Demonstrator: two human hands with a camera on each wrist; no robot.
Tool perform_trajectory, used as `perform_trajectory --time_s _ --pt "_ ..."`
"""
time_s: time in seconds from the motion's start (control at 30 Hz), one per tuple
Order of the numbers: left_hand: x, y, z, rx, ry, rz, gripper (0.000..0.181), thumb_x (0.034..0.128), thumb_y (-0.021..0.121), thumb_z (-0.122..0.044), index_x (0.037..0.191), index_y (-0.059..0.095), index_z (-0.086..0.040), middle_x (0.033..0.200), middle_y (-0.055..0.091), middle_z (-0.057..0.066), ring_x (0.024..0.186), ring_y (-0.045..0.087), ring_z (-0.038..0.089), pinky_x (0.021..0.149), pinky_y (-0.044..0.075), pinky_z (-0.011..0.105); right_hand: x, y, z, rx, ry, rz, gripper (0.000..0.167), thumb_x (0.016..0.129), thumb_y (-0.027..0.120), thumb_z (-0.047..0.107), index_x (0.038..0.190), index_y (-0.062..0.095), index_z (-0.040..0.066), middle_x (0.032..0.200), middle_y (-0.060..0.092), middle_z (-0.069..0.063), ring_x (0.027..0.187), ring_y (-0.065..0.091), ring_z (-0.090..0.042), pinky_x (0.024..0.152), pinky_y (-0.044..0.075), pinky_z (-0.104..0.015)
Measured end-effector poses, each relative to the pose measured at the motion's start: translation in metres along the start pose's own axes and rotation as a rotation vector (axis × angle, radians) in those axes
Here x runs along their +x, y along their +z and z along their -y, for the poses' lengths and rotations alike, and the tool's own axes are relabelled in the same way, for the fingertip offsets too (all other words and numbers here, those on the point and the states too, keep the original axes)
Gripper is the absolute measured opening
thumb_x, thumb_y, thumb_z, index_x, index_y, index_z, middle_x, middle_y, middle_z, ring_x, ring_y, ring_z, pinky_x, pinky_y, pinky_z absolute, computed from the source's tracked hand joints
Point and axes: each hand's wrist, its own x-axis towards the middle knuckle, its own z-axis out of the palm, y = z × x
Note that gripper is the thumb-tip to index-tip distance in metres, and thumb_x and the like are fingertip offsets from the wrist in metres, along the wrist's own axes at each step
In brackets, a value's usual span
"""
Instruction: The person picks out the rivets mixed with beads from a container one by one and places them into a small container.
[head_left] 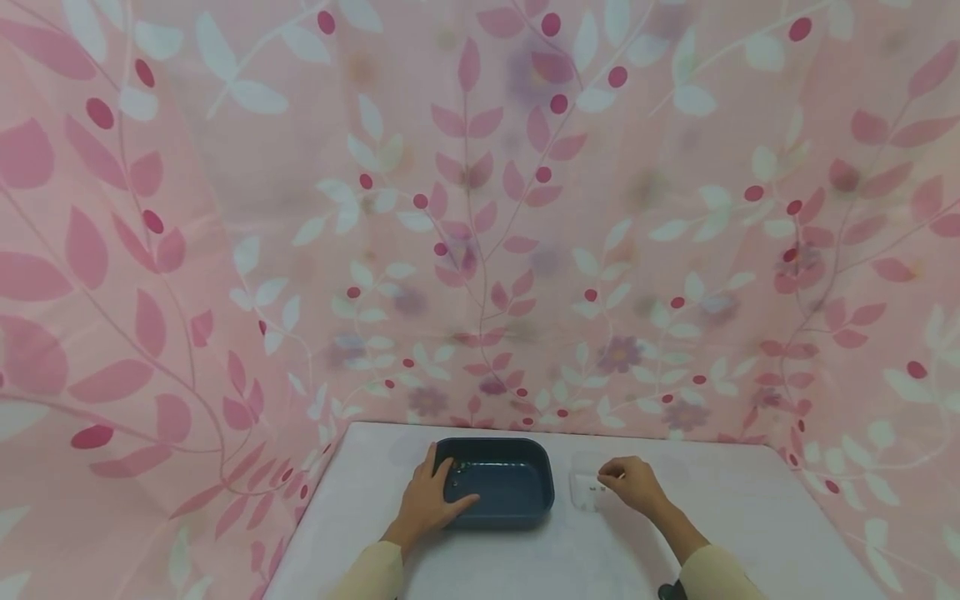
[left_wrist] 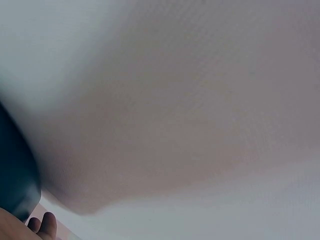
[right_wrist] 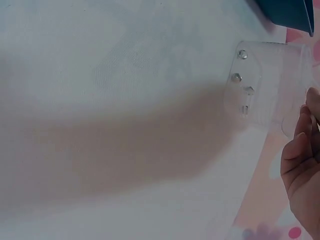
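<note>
A dark blue rectangular dish [head_left: 498, 492] stands on the white table, with a few tiny shiny bits near its back left. My left hand [head_left: 429, 500] rests over the dish's left rim, fingers spread and thumb reaching over the inside. In the left wrist view only the dish's outer wall [left_wrist: 17, 165] and some fingertips show. Right of the dish lies a clear plastic box [right_wrist: 267, 82] holding several small shiny beads [right_wrist: 236, 77]. Over that box is my right hand [head_left: 633, 485], thumb and fingertips drawn together; I see nothing between them, though a tiny piece could be hidden.
The white-covered table [head_left: 712, 483] ends at a floral pink curtain [head_left: 480, 250] behind and on both sides. A dark object [head_left: 671, 590] shows beside the right sleeve at the bottom edge. The dish and the box stand a small gap apart.
</note>
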Motion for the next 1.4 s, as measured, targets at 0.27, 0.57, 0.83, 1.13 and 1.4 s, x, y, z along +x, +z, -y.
perform_trajectory --time_s 0.27,0.57,0.83,1.13,1.4 --pt "-0.0004 0.0005 -0.0008 0.006 0.003 0.014 0.102 0.0739 0.058 -0.083 0.144 0.049 -0.01 0.164 0.019 0.018 0.137 0.041 0.041 0.103 0.043 0.059 -0.0013 0.0019 -0.0012 -0.012 0.001 0.003 0.004 0.084 0.076 0.012 0.086 0.076 0.008 0.076 0.07 0.003 0.071 0.057 -0.01 0.06 0.045 -0.023" --pt "0.0019 0.0002 -0.0021 0.01 0.014 0.01 0.101 0.0737 0.059 -0.083 0.144 0.05 -0.011 0.164 0.02 0.018 0.137 0.041 0.041 0.103 0.042 0.059 -0.0019 0.0009 -0.0016 -0.023 -0.027 0.01 0.004 0.085 0.075 0.011 0.088 0.077 0.008 0.079 0.071 0.001 0.073 0.058 -0.011 0.06 0.045 -0.024" --pt "-0.0011 0.0002 -0.0002 0.008 0.002 0.025 0.103 0.0729 0.058 -0.084 0.144 0.05 -0.01 0.164 0.019 0.019 0.138 0.041 0.041 0.104 0.042 0.059 -0.003 0.0048 -0.0037 -0.017 -0.026 0.013 0.005 0.085 0.075 0.01 0.088 0.077 0.008 0.079 0.071 0.002 0.073 0.057 -0.01 0.06 0.045 -0.024" --pt "0.0002 -0.0024 -0.0001 0.006 0.007 0.008 0.1 0.0734 0.061 -0.082 0.143 0.05 -0.01 0.163 0.02 0.018 0.137 0.041 0.042 0.101 0.044 0.06 -0.0012 0.0033 0.0001 -0.014 -0.017 0.012 0.004 0.086 0.074 0.01 0.088 0.077 0.009 0.081 0.073 0.001 0.073 0.058 -0.011 0.06 0.046 -0.024" --pt "0.0006 -0.0007 -0.0008 0.008 0.009 0.007 0.101 0.0728 0.06 -0.083 0.143 0.051 -0.011 0.163 0.02 0.018 0.137 0.042 0.041 0.102 0.043 0.06 -0.0015 0.0018 0.0003 -0.003 -0.01 0.037 0.007 0.09 0.071 0.013 0.089 0.077 0.01 0.08 0.073 0.0 0.069 0.056 -0.008 0.057 0.045 -0.023"
